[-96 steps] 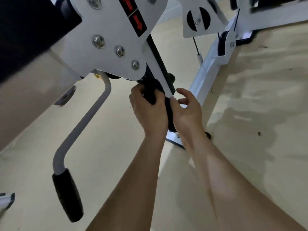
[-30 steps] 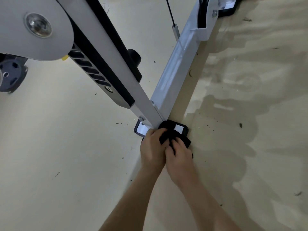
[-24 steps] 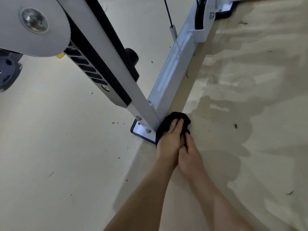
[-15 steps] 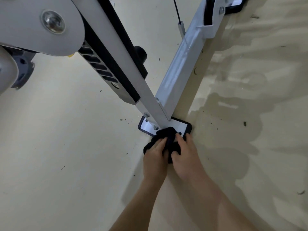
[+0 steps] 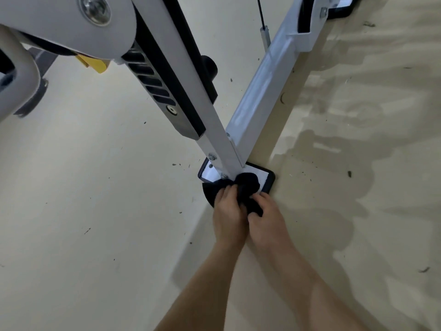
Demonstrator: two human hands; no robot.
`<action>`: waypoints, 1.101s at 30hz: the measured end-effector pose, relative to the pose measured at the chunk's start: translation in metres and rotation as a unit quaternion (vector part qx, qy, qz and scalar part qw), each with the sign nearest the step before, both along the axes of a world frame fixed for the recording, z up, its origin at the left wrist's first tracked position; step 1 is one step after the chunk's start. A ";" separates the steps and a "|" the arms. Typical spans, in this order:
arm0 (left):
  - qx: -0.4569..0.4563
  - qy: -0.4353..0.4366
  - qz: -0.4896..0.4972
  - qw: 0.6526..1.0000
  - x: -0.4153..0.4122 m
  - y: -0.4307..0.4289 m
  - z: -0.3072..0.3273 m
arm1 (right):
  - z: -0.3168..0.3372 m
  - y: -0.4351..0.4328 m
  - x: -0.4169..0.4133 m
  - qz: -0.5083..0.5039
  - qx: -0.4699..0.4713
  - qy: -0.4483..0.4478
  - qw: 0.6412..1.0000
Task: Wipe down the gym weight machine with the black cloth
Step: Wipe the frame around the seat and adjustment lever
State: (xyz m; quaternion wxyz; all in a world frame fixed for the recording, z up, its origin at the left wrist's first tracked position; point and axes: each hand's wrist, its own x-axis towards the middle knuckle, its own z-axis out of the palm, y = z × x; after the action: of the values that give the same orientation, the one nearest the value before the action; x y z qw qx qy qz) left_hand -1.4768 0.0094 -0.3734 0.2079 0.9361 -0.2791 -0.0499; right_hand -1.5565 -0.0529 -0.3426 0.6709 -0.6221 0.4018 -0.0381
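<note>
Bunched black cloth (image 5: 247, 183) on flat white foot plate (image 5: 263, 177)

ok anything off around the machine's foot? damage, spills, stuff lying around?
No damage visible. Dark specks of debris litter the floor beside the foot plate, with more off to the right. Both the left hand and right hand hold the black cloth bunched against the plate.

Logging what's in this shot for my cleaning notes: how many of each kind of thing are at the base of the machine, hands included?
Hands: 2, left hand and right hand, both gripping the cloth
Black cloth: 1
Base plate: 1
White frame bars meeting at the plate: 2, slanted bar and floor bar
Total: 6
</note>
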 end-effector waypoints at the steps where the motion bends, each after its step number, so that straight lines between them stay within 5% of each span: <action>1: 0.011 -0.003 -0.005 1.000 -0.011 -0.005 -0.002 | 0.001 -0.001 -0.001 0.001 0.009 -0.002 1.000; 8: 0.062 -0.024 -0.114 0.991 -0.004 0.011 0.008 | 0.009 0.000 -0.008 -0.064 0.073 -0.020 0.995; 11: 0.054 -0.028 -0.029 0.998 -0.028 -0.012 0.011 | 0.003 0.000 -0.010 -0.055 0.049 -0.007 0.997; 16: 0.099 0.000 -0.132 0.986 0.015 0.011 0.021 | 0.002 -0.033 -0.012 0.079 -0.101 -0.009 0.992; 20: 0.137 -0.022 -0.018 0.990 0.055 0.050 0.016 | 0.006 -0.016 0.009 0.315 -0.336 0.054 0.886; 22: 0.130 -0.022 -0.001 0.991 0.075 0.052 0.015 | 0.000 -0.001 0.018 0.378 -0.389 0.117 0.832; 24: 0.076 0.006 0.025 0.997 0.095 0.037 0.024 | -0.006 0.007 0.020 0.389 -0.398 0.140 0.819; 33: 0.038 0.058 -0.040 0.997 0.087 0.009 0.015 | -0.014 -0.009 0.038 0.225 -0.389 0.078 0.890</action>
State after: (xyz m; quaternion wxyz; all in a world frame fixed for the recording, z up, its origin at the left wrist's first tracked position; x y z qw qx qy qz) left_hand -1.3900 0.0181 -0.3588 0.1861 0.9269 -0.3021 -0.1225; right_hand -1.5183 -0.0621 -0.3561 0.3326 -0.9079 0.2549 0.0097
